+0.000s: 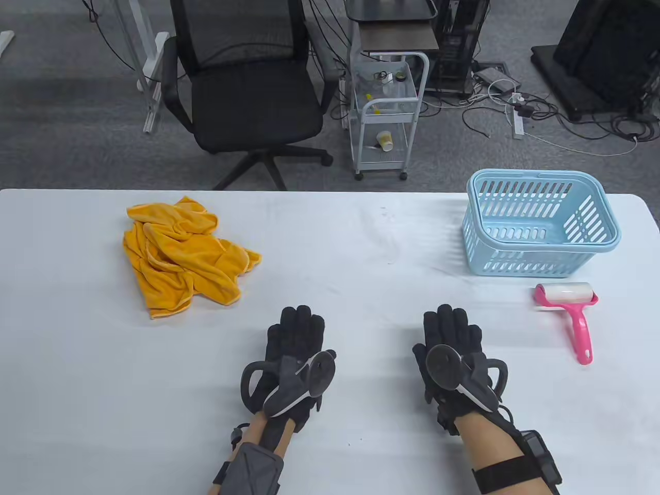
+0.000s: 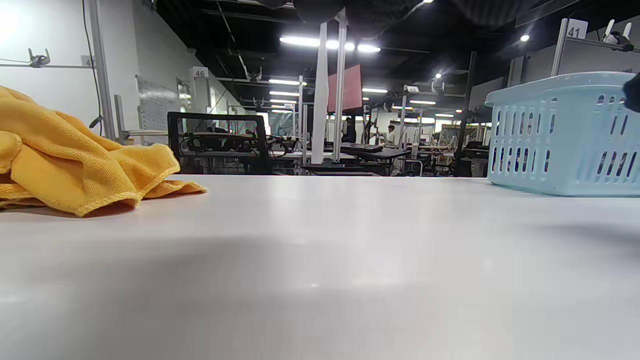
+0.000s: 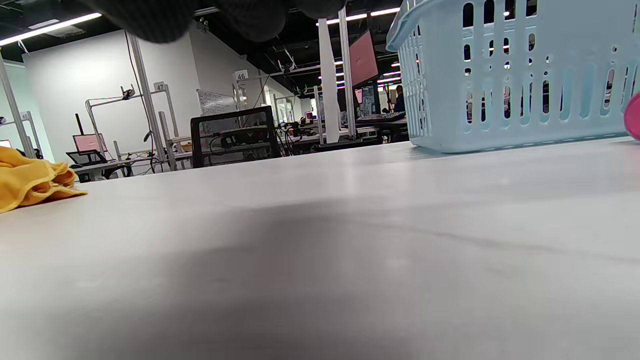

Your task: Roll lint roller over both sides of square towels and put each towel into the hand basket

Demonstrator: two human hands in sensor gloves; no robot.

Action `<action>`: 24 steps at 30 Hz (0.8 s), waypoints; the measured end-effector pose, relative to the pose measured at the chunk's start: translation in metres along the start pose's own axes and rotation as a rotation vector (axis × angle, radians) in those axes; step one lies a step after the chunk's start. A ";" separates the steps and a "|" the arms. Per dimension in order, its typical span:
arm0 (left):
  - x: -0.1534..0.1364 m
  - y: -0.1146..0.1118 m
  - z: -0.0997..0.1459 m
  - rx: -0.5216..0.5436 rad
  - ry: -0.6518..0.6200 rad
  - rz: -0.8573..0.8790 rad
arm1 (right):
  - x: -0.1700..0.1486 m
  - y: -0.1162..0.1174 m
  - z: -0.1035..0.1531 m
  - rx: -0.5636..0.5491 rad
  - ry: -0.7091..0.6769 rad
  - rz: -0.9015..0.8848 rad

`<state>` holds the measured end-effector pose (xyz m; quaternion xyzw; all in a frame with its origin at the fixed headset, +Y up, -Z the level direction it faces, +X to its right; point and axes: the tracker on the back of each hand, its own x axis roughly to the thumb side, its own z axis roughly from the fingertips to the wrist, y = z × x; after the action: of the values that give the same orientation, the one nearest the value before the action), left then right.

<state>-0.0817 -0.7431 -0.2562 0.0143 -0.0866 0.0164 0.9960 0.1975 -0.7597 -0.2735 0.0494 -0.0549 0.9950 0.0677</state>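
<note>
Left hand and right hand: flat on white desk, fingers straight, holding nothing. Landmark: pale blue slotted plastic hand basket. Crumpled orange cloth towels well left of it. Pink-handled lint roller just in front of it.

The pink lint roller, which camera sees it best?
The table view. There the whole lint roller shows, white roll and pink handle, lying on the table in front of the blue basket. The right wrist view catches only a pink sliver at its right edge. The left wrist view doesn't show it.
</note>
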 end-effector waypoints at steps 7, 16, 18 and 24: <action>0.000 -0.001 0.000 -0.011 -0.001 -0.002 | 0.000 0.000 0.000 0.002 0.001 -0.005; -0.006 -0.003 -0.002 -0.036 0.032 -0.008 | -0.001 0.001 0.000 0.015 0.001 -0.009; -0.011 -0.005 -0.005 -0.054 0.054 -0.027 | -0.001 0.000 0.000 0.015 -0.003 -0.009; -0.058 -0.005 -0.033 -0.149 0.210 -0.154 | -0.001 -0.002 -0.001 0.013 -0.009 -0.024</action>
<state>-0.1331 -0.7486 -0.2994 -0.0548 0.0183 -0.0651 0.9962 0.1989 -0.7583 -0.2742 0.0552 -0.0479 0.9942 0.0793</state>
